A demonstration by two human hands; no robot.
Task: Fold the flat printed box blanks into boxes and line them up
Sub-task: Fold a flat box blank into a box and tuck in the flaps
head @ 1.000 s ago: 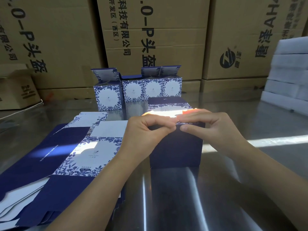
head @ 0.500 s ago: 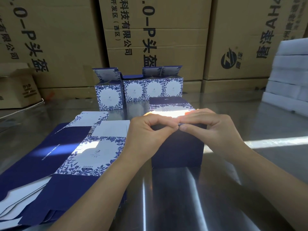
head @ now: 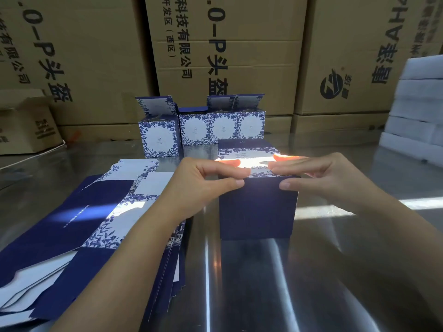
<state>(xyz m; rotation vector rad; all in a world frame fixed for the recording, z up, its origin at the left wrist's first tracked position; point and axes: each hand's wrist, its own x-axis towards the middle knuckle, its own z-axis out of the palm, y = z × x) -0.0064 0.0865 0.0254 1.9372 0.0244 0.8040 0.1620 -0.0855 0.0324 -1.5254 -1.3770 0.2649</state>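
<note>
While left hand (head: 203, 185) and right hand (head: 323, 178) each pinch the box (head: 257, 209) at its near top edge, flap-closing looks in hand; next: press flap home, slide to row (head: 203, 130) near bench (head: 263, 283) far edge.

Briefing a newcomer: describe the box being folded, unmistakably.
On the steel table, before the row of finished boxes, one box stands pinched by the left hand and right hand. Unlike their white floral fronts, its near face is plain dark blue.

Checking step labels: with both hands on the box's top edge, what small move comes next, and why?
Probably press the top edge flat along its length: the left hand and right hand pinch the box there, fingers on top, thumbs on front.
</note>
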